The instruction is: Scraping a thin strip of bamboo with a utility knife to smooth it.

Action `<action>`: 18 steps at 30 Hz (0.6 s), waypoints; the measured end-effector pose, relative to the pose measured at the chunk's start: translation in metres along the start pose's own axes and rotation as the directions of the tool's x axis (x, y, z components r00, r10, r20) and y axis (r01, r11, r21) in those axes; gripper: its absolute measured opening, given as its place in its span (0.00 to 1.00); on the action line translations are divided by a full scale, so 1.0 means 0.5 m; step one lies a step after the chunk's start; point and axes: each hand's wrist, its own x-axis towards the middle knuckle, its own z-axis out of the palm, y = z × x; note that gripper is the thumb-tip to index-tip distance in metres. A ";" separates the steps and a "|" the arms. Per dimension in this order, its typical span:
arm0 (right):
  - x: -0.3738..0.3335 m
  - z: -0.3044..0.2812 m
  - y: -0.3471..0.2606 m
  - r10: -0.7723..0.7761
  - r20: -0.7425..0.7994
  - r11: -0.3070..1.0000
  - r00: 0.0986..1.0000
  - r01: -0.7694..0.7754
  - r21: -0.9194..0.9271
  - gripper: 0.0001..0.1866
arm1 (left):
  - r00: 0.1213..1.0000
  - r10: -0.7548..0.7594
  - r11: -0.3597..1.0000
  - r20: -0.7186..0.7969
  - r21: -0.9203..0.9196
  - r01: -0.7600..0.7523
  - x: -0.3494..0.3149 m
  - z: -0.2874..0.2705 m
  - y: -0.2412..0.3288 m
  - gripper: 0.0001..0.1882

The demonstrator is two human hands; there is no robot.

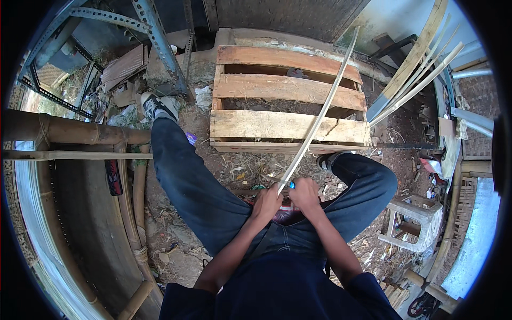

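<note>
My left hand is closed round the near end of a long pale bamboo strip. The strip slants up and away to the right, its far part over the wooden pallet. Right beside it, my right hand is closed on a knife, whose thin blade points left and crosses the strip close to my left fingers. A bit of blue shows at the knife's handle; the rest is hidden in my fist. Both hands are low between my spread knees.
Several bamboo strips lean at the far right. A worn plastic stool lies by my right knee. On my left is a bamboo bench frame with a phone-like dark object. A blue metal rack stands behind my left foot; wood shavings litter the ground.
</note>
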 end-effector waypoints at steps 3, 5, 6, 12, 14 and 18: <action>-0.001 -0.004 -0.006 -0.009 -0.002 1.000 1.000 0.009 -0.004 0.14 | 1.000 0.001 1.000 -0.011 0.008 -0.001 -0.003 0.003 -0.002 0.12; 0.001 -0.008 -0.010 -0.012 0.005 0.999 1.000 0.013 -0.032 0.13 | 1.000 -0.004 1.000 -0.009 0.013 0.004 0.000 0.001 -0.004 0.11; 0.002 -0.007 -0.009 -0.011 0.004 0.999 1.000 0.012 -0.032 0.13 | 1.000 -0.012 1.000 -0.008 -0.014 0.012 -0.001 -0.001 -0.003 0.13; 0.049 -0.030 0.013 0.031 -0.131 0.999 0.991 -0.036 -0.038 0.11 | 0.999 -0.048 0.996 0.016 -0.074 0.049 0.004 -0.016 0.013 0.14; 0.057 -0.022 0.012 -0.025 -0.178 0.999 0.984 0.018 -0.042 0.11 | 0.998 -0.062 0.994 0.024 -0.085 0.064 0.010 -0.015 0.004 0.13; 0.059 -0.011 0.013 -0.035 -0.188 0.998 0.982 0.025 -0.053 0.12 | 0.999 -0.012 0.997 -0.035 -0.074 0.009 0.010 -0.015 0.000 0.12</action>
